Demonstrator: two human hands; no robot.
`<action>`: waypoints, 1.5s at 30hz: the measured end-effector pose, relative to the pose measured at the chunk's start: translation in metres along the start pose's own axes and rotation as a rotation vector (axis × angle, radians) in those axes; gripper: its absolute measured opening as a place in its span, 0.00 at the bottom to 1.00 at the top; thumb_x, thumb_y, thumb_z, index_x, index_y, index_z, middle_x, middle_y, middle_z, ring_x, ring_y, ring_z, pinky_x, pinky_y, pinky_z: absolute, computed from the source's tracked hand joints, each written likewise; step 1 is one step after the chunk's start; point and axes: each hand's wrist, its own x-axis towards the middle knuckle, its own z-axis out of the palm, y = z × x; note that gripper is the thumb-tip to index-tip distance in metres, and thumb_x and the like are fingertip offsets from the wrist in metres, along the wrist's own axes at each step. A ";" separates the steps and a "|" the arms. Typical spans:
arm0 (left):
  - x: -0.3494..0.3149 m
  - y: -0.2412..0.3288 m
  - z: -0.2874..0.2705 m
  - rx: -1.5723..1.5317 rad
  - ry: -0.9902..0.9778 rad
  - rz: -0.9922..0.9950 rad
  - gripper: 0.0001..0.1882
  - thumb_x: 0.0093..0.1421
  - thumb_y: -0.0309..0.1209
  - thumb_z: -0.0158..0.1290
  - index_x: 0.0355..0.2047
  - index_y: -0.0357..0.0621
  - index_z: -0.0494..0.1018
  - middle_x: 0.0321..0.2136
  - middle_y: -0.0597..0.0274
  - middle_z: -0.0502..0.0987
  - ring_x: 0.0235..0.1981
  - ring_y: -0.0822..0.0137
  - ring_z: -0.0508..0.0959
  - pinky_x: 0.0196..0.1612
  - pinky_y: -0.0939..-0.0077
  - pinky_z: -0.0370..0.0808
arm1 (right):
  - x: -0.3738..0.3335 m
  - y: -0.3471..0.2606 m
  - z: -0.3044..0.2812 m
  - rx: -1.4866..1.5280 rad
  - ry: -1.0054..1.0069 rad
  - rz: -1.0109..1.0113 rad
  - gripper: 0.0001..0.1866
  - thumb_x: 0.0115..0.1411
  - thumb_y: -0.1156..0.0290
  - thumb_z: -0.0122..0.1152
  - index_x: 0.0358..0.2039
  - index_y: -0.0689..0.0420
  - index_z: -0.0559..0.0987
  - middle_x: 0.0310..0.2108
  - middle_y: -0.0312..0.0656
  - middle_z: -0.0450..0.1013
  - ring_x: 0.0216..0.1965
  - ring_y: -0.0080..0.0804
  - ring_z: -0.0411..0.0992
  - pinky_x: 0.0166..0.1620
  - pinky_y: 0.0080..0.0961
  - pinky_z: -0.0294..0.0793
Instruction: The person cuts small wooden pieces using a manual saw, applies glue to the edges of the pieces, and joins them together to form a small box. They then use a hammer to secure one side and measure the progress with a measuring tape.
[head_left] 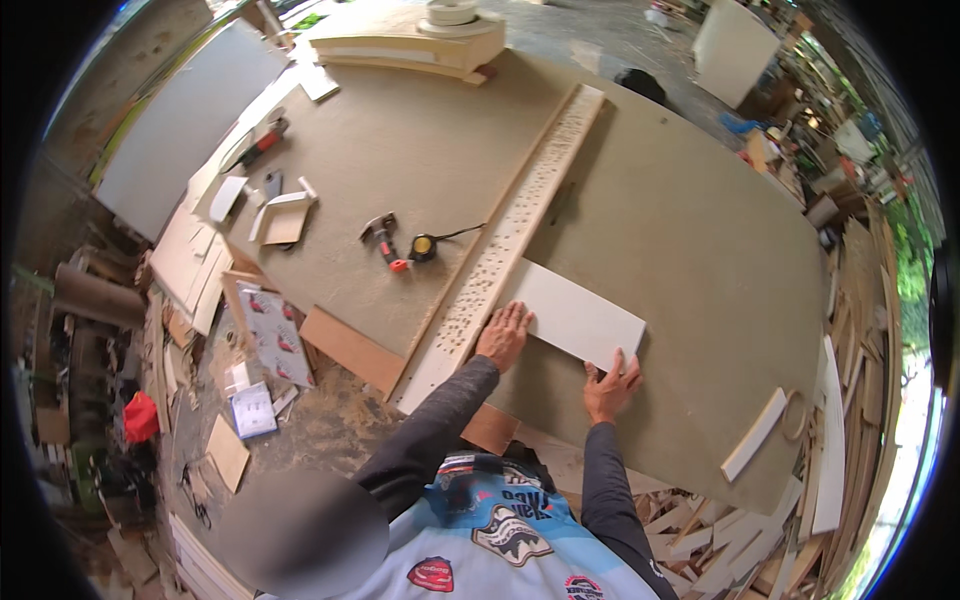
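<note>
A white rectangular board (578,312) lies flat on the big work table, its left end against a long narrow strip (487,262). The strip has a pale face covered with small dark specks. My left hand (506,336) rests where the two meet, its fingers stretched out flat. At the board's near right corner, my right hand (613,390) grips the edge, with the thumb at the front side and the fingers over the corner. Left of the strip are a claw hammer (384,242) with a red and black handle and a black and yellow tape measure (424,247).
A red and black power tool (262,142) and small offcuts lie at the table's (700,250) left edge. A curved wooden piece (405,52) with rolls on it stands at the far edge. A short white strip (753,434) is near right. Wood scraps (720,540) pile beyond.
</note>
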 end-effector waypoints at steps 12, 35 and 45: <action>-0.056 -0.120 -0.084 -0.560 0.632 -0.341 0.12 0.56 0.20 0.58 0.42 0.38 0.81 0.40 0.47 0.82 0.44 0.49 0.82 0.48 0.60 0.79 | -0.011 -0.049 -0.003 0.041 -0.001 -0.154 0.34 0.64 0.54 0.61 0.67 0.57 0.68 0.76 0.55 0.47 0.73 0.58 0.49 0.70 0.60 0.48; -0.079 -0.629 -0.109 -0.148 0.683 -1.520 0.34 0.49 0.35 0.65 0.58 0.40 0.74 0.52 0.46 0.73 0.52 0.47 0.77 0.58 0.54 0.74 | -0.001 -0.166 0.035 -0.078 0.006 -0.072 0.37 0.62 0.49 0.54 0.68 0.57 0.64 0.72 0.50 0.56 0.71 0.54 0.53 0.71 0.58 0.48; -0.052 -0.573 -0.105 -0.093 0.778 -1.341 0.28 0.57 0.45 0.64 0.52 0.39 0.79 0.50 0.49 0.75 0.61 0.48 0.67 0.62 0.44 0.65 | -0.006 -0.156 0.039 -0.099 0.000 -0.066 0.39 0.63 0.45 0.53 0.68 0.55 0.63 0.72 0.48 0.57 0.72 0.53 0.52 0.71 0.57 0.45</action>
